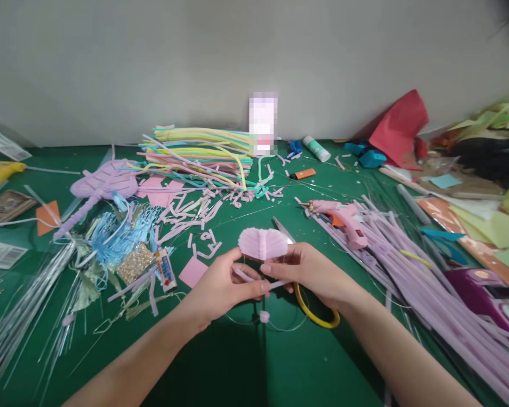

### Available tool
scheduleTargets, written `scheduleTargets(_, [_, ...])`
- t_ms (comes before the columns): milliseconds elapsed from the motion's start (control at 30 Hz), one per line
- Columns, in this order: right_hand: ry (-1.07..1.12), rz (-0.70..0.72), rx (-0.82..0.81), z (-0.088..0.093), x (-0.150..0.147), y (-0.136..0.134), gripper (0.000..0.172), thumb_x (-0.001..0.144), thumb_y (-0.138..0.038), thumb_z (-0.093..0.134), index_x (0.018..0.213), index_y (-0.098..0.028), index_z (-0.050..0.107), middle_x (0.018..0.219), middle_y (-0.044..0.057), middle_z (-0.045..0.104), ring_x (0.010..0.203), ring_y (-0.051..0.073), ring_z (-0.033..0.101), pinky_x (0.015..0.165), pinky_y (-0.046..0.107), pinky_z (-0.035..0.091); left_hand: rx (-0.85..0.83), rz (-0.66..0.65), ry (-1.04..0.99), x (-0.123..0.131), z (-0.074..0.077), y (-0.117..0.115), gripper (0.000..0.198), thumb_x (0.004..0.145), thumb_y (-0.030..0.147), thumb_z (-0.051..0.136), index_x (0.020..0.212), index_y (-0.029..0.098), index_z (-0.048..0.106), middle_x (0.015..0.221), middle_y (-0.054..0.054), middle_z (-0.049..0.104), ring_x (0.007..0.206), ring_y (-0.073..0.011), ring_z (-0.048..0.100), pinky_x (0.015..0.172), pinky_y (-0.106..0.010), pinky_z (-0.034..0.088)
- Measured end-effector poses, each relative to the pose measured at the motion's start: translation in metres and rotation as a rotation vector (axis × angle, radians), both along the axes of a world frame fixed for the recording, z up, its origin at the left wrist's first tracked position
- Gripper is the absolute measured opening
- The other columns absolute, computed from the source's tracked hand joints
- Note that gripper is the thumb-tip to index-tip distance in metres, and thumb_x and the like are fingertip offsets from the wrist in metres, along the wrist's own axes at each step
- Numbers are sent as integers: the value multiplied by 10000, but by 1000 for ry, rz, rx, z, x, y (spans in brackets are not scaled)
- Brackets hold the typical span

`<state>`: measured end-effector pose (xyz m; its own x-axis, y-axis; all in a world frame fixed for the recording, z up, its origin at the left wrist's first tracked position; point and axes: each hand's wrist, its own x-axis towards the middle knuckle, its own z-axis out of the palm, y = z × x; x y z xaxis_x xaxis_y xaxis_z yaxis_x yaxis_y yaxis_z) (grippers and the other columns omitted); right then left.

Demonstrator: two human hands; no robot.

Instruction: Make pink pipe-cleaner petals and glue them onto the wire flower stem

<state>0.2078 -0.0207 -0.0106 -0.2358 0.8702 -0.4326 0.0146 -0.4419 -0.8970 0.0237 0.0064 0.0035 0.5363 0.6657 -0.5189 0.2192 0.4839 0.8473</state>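
A pink fan-shaped pipe-cleaner piece [251, 244] with a ridge down its middle stands between my hands, its right side by my right fingers. My left hand [233, 285] is closed, thumb and fingertips pinching a lilac pipe cleaner [279, 285]. The strip runs across to my right hand [311, 268], whose fingers are closed around the strip's other end and the lower edge of the fan piece. Below hangs a small pink fuzzy ball [263, 316] near a thin clear line. Scissors with yellow handles [316, 319] lie partly under my right hand.
A pink glue gun [341, 217] and long lilac pipe cleaners [424, 294] lie right. Coloured pipe cleaners [199, 150] are stacked at the back by a blurred upright screen [263, 121]. Left are blue tassels [127, 232], a lilac leaf-shaped fan [106, 180] and a lighter-sized box [165, 270].
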Motion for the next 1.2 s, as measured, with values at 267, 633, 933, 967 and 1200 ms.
scheduleTargets(267, [53, -94, 2, -2, -2, -1, 306, 667, -425, 816, 767, -147, 734, 637, -2, 640, 556, 90, 504, 522, 230, 351, 12, -32, 12, 0, 1, 0, 408, 745, 252, 788, 1102, 207, 597, 737, 1, 742, 713, -154, 693, 577, -208, 486])
scheduleTargets(633, [100, -171, -38, 5, -5, 0, 247, 579, -309, 861, 660, -143, 696, 590, -27, 583, 529, 73, 448, 490, 217, 319, 42, -106, 129, -4, 3, 2, 392, 731, 315, 794, 1072, 212, 630, 698, 15, 720, 659, -124, 649, 490, -166, 382])
scheduleTargets(933, [134, -163, -34, 3, -2, 0, 234, 603, -320, 857, 713, -155, 734, 614, -30, 612, 541, 77, 486, 514, 224, 357, -30, -118, 42, -8, 5, 5, 456, 719, 345, 814, 1093, 192, 602, 831, -51, 764, 740, -164, 700, 590, -206, 474])
scheduleTargets(967, [148, -170, -35, 2, -1, 0, 242, 604, -326, 858, 731, -157, 741, 629, -25, 623, 552, 81, 504, 527, 226, 373, -85, -109, -25, -9, 5, 6, 496, 715, 390, 814, 1109, 188, 591, 884, -74, 769, 774, -183, 716, 639, -235, 507])
scheduleTargets(1200, [293, -302, 72, 0, 3, 5, 321, 683, -469, 805, 700, -164, 703, 682, 3, 643, 612, 92, 556, 612, 224, 448, -409, 34, -505, -16, 1, 15, 605, 889, 653, 465, 1053, 107, 667, 958, -166, 763, 892, -249, 732, 826, -363, 566])
